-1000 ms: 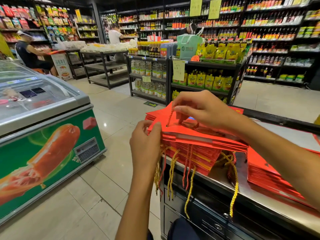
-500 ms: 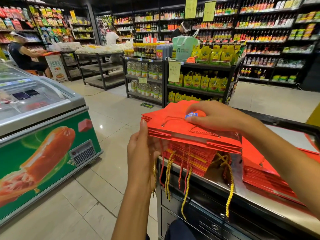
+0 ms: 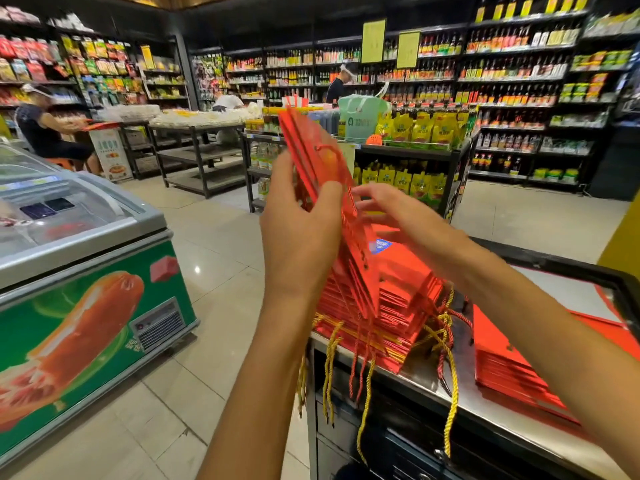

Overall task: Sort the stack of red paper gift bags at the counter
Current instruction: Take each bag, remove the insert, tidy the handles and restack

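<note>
Steel counter point(image 3: 420, 382) among shop shelves point(image 3: 512, 77); left hand point(image 3: 298, 233) grips tilted bags point(image 3: 311, 147), right hand's point(image 3: 412, 220) fingers spread.

Left hand point(image 3: 300, 233) raised, gripping; right hand point(image 3: 408, 221) blurred, seemingly open.

Red paper gift bags, flat-folded, form a stack point(image 3: 388, 306) at frame centre on the steel counter point(image 3: 429, 379) edge; yellow and red cord handles hang over it. Several upper bags point(image 3: 311, 150) stand tilted near upright. A second red stack point(image 3: 512, 368) lies flat at lower right.
</note>
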`<state>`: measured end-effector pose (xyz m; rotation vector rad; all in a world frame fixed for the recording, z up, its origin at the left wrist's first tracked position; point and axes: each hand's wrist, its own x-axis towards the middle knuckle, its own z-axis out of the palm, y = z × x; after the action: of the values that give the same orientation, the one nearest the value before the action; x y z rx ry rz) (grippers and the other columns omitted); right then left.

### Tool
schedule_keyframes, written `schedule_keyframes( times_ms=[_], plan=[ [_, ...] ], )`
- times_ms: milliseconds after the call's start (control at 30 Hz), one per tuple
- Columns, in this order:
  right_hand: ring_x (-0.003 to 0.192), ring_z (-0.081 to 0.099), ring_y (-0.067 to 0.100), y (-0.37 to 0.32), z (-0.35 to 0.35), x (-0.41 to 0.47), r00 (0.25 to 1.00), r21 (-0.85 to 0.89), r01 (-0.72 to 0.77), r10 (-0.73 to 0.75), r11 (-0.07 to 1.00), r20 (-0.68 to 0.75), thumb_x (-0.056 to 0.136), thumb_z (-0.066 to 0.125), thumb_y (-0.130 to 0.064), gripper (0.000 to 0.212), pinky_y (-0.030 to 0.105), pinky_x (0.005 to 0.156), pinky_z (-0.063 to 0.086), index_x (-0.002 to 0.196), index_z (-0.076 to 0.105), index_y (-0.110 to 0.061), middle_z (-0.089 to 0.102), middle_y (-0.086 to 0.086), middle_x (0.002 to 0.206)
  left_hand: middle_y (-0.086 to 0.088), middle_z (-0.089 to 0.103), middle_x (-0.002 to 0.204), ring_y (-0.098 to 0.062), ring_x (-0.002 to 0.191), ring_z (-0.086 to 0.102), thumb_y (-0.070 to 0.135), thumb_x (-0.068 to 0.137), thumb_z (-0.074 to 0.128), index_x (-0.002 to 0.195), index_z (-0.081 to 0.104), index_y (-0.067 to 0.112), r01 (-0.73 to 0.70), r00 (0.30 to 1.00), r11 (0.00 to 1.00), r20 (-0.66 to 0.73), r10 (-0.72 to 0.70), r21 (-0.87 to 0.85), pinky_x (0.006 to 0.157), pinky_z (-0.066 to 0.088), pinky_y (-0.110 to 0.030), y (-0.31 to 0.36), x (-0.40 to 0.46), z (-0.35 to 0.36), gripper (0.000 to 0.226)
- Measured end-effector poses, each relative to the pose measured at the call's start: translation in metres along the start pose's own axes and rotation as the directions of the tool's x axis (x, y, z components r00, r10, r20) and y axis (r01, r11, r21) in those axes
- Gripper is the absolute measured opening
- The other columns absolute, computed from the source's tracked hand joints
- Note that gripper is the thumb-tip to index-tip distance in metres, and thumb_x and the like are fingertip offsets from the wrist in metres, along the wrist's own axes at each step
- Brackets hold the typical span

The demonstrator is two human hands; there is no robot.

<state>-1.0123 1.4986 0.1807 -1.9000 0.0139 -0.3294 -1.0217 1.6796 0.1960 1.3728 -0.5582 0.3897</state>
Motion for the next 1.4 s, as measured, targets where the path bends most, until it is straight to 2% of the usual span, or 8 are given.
schedule_keyframes(
  times_ms=[267,367,500,667,767,967,1167,1400],
  plan=[
    [0.093,0.073,0.025,-0.006,-0.062,0.01,0.972,0.376,0.024,0.066,0.926,-0.225,0.095,0.056,-0.062,0.05,0.045,0.083,0.058,0.125,0.063,-0.023,0.068,0.009,0.11,-0.001,0.065,0.115,-0.027,0.099,0.066,0.026,0.093,0.05,0.156,0.029,0.046,-0.491,0.841,0.735,0.474,0.26,0.468,0.081,0.056,-0.046,-0.008,-0.007,0.011,0.07],
    [0.075,0.063,0.015,0.008,-0.074,0.01,0.986,0.147,-0.017,0.041,0.989,-0.162,0.089,0.07,-0.041,0.036,0.029,0.065,0.049,0.115,0.071,-0.016,0.067,0.005,0.093,-0.002,0.061,0.112,-0.033,0.098,0.064,0.032,0.094,0.055,0.158,0.023,0.042,-0.619,0.75,0.543,0.633,0.193,0.567,0.074,0.055,-0.046,-0.024,-0.026,0.02,0.072],
    [0.119,0.053,0.009,0.035,-0.08,0.004,1.0,-0.559,0.008,0.008,0.829,0.026,0.097,0.068,-0.023,0.023,0.014,0.088,0.04,0.119,0.073,-0.017,0.058,-0.002,0.122,-0.001,0.067,0.113,-0.032,0.1,0.066,0.039,0.097,0.057,0.155,0.029,0.034,-0.669,0.696,0.471,0.708,0.124,0.575,0.072,0.056,-0.044,-0.047,-0.033,0.021,0.065],
    [0.106,0.064,0.004,0.048,-0.068,-0.009,0.927,-0.651,0.148,0.125,0.744,0.354,0.099,0.062,-0.044,0.026,0.03,0.09,0.051,0.125,0.064,-0.047,0.069,-0.017,0.119,0.001,0.068,0.116,-0.023,0.108,0.06,0.053,0.091,0.068,0.137,0.057,0.024,-0.725,0.623,0.485,0.766,0.159,0.489,0.084,0.054,-0.042,-0.057,-0.036,0.01,0.055],
    [0.083,0.063,-0.004,0.05,-0.059,-0.013,0.911,-0.649,0.185,0.119,0.738,0.395,0.097,0.059,-0.051,0.028,0.017,0.071,0.045,0.125,0.063,-0.051,0.069,-0.024,0.104,-0.003,0.069,0.116,-0.024,0.109,0.059,0.051,0.093,0.066,0.122,0.069,0.016,-0.721,0.678,0.453,0.668,0.306,0.524,0.09,0.052,-0.039,-0.058,-0.039,-0.008,0.046],
    [0.102,0.066,0.002,0.03,-0.049,-0.01,0.951,-0.629,0.244,-0.056,0.738,0.303,0.096,0.068,-0.037,0.017,0.036,0.092,0.054,0.111,0.075,-0.039,0.072,-0.019,0.111,0.002,0.066,0.112,-0.021,0.107,0.059,0.034,0.097,0.066,0.115,0.073,0.016,-0.536,0.844,0.525,0.422,0.33,0.661,0.088,0.049,-0.042,-0.08,-0.059,-0.067,0.027],
    [0.08,0.068,0.008,-0.006,0.018,-0.002,0.898,-0.66,0.382,-0.091,0.647,0.431,0.092,0.061,-0.061,0.033,0.034,0.072,0.054,0.111,0.072,-0.037,0.07,-0.011,0.087,-0.003,0.066,0.114,-0.022,0.108,0.061,0.017,0.096,0.068,0.117,0.073,0.007,-0.475,0.88,0.622,0.308,0.363,0.623,0.092,0.05,-0.03,-0.089,-0.073,-0.067,0.024],
    [0.072,0.062,0.006,0.001,0.017,-0.004,0.875,-0.682,0.435,-0.097,0.588,0.475,0.091,0.074,-0.028,0.008,0.038,0.071,0.052,0.087,0.068,-0.033,0.067,-0.009,0.077,0.0,0.068,0.111,-0.016,0.106,0.063,0.019,0.097,0.065,0.108,0.075,0.008,-0.468,0.884,0.648,0.301,0.358,0.601,0.095,0.05,-0.024,-0.097,-0.081,-0.076,0.019]
  ],
)
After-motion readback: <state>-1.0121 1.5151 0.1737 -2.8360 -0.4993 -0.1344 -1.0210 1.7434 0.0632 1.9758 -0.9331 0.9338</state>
